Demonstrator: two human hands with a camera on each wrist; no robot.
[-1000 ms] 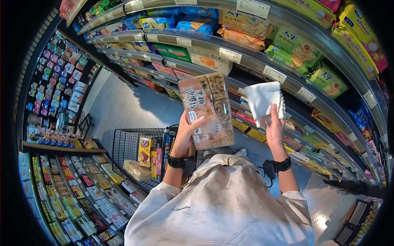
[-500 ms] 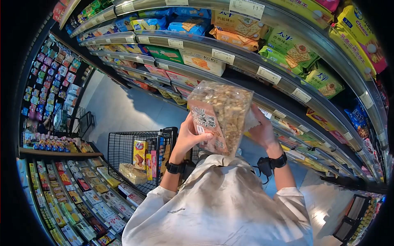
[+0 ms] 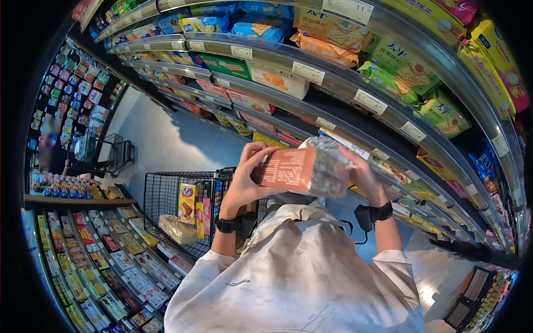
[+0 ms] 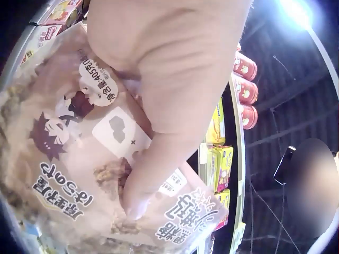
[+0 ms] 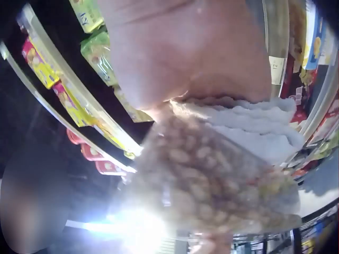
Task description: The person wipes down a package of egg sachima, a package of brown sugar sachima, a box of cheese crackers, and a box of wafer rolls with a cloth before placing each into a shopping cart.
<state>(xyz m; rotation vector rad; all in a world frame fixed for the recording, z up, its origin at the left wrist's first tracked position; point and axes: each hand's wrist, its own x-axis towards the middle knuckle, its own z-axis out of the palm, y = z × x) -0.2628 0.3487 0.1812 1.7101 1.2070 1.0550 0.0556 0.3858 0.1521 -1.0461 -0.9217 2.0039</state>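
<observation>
A clear snack package with a brown printed label is held tilted in front of the body. My left hand grips its label end; in the left wrist view the thumb of that hand lies across the printed front. At the other end my right hand holds a white cloth against the package. The right wrist view shows the scalloped cloth under the right hand, above the nut-like pieces in the package. The right fingertips are partly hidden.
A black wire cart with a yellow box and a bagged item stands left of the hands. Shelves of biscuits curve along the front and right. A display shelf fills the lower left; another cart stands farther away.
The package has turned from its front face to a brown text side and tipped over. The right hand, with the cloth, has come from apart on the right to the package.
</observation>
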